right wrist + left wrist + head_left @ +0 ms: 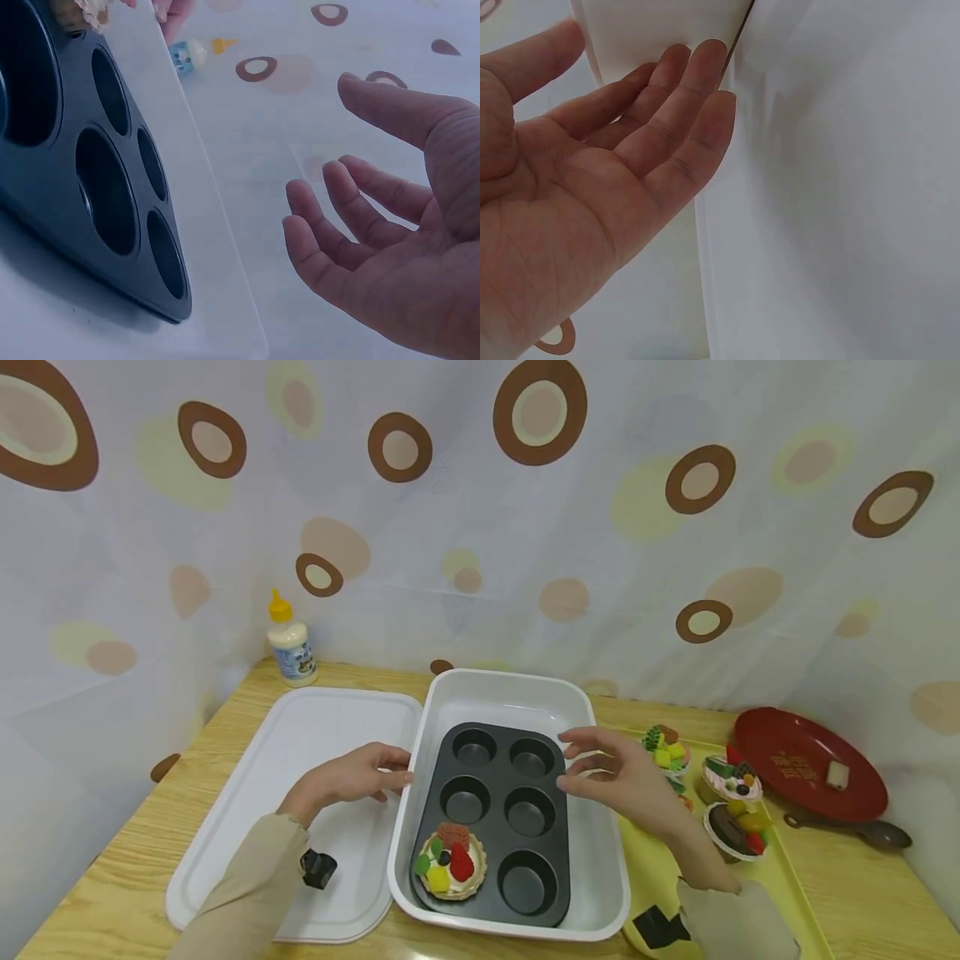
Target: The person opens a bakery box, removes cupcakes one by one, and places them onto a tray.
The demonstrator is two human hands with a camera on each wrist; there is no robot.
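A dark muffin tin (497, 835) with several round cups lies inside a white rectangular bin (510, 693). One toy fruit tart (453, 864), topped with a strawberry and a biscuit, sits in its near left cup; the other cups hold nothing. My left hand (360, 775) is at the bin's left rim, its fingers loosely bent with the thumb apart, and the left wrist view shows nothing in its palm (570, 180). Over the bin's right side, beside the tin, hovers my right hand (622, 777), fingers spread and relaxed, holding nothing.
A white lid-like board (360, 718) lies left of the bin, with a yellow-capped bottle (294, 652) behind it. To the right, a yellow tray (637, 860) bears several toy tarts, including a chocolate one (731, 831). Beyond are a red plate (780, 743) and a dark spoon (885, 834).
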